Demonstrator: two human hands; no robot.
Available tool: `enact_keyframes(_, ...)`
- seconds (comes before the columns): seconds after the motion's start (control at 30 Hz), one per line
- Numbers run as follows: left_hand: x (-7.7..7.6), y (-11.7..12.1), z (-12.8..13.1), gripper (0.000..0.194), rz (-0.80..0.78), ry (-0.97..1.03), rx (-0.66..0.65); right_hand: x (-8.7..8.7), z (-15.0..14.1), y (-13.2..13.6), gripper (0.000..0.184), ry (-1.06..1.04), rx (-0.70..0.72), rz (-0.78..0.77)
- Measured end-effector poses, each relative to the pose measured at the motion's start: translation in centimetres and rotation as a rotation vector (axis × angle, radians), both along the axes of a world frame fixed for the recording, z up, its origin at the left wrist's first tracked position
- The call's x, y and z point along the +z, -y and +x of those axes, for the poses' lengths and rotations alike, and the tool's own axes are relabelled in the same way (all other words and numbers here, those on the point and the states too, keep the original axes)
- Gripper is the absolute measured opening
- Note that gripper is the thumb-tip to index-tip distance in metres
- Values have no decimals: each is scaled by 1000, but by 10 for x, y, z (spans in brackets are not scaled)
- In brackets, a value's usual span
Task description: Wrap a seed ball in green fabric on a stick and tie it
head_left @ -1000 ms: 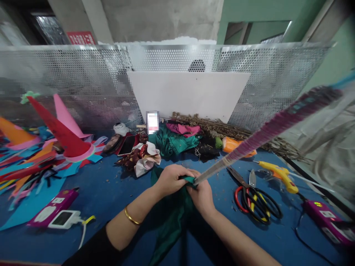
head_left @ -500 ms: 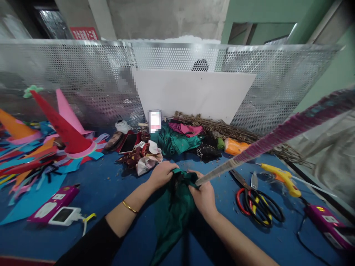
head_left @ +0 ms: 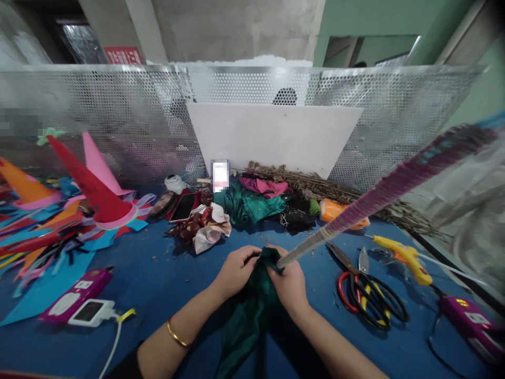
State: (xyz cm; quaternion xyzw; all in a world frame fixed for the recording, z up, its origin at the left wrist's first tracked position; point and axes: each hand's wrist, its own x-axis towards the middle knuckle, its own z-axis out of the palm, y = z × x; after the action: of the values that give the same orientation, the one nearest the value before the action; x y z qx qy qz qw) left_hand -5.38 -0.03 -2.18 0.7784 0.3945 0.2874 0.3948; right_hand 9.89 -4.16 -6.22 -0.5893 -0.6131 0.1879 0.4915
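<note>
Presently pinching green cloth (head_left: 261,295) by its gathered top in left hand (head_left: 236,271) and right hand (head_left: 291,281), over the tabletop (head_left: 158,289), at the lower end of the wrapped rod (head_left: 351,215). Treat as probably light, soft and slippery; grasp at bunched folds, not loose tail.

On the blue bench (head_left: 158,281), a red cone (head_left: 97,190) stands before a pink cone (head_left: 96,163); dried stems (head_left: 307,180) lie along the foot of a white board (head_left: 276,134)
</note>
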Motion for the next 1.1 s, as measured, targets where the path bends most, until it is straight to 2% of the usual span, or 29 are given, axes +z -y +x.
enact_keyframes(0.13, 2, 7, -4, 33, 152, -104, -82, -5, 0, 0, 42, 4, -26, -4)
enact_keyframes(0.2, 0, 7, -4, 24, 221, -148, -58, -5, 1, 0, 48, 23, -4, 6)
enact_keyframes(0.27, -1, 6, -2, 17, 240, -163, -25, -3, 2, 1, 52, 48, 48, 37)
enact_keyframes(0.33, -1, 4, -1, 19, 240, -172, 1, 0, 4, 1, 54, 76, 109, 56)
enact_keyframes(0.43, 2, 2, -1, 19, 274, -223, 24, 6, 8, -1, 60, 124, 212, -7)
enact_keyframes(0.57, 6, 1, -2, 23, 330, -294, -75, 10, 11, -9, 73, 179, 304, -99)
enact_keyframes(0.67, 9, 1, 0, 25, 305, -222, -83, 9, 10, -15, 57, 179, 331, -43)
enact_keyframes(0.8, 12, 5, 1, 22, 88, -56, 79, 6, 6, -19, 25, 51, 318, -39)
enact_keyframes(0.9, 9, 14, -5, 29, -32, 20, 185, 5, 4, -20, 14, -63, 332, -54)
enact_keyframes(0.97, 6, 22, -11, 44, -21, -101, 248, 5, 4, -21, 15, -81, 321, -61)
enact_keyframes(1.03, 1, 31, -18, 56, -9, -327, 283, 4, 3, -22, 23, -75, 292, -72)
enact_keyframes(1.1, -4, 40, -22, 38, 26, -510, 258, 2, 3, -22, 32, -79, 265, -81)
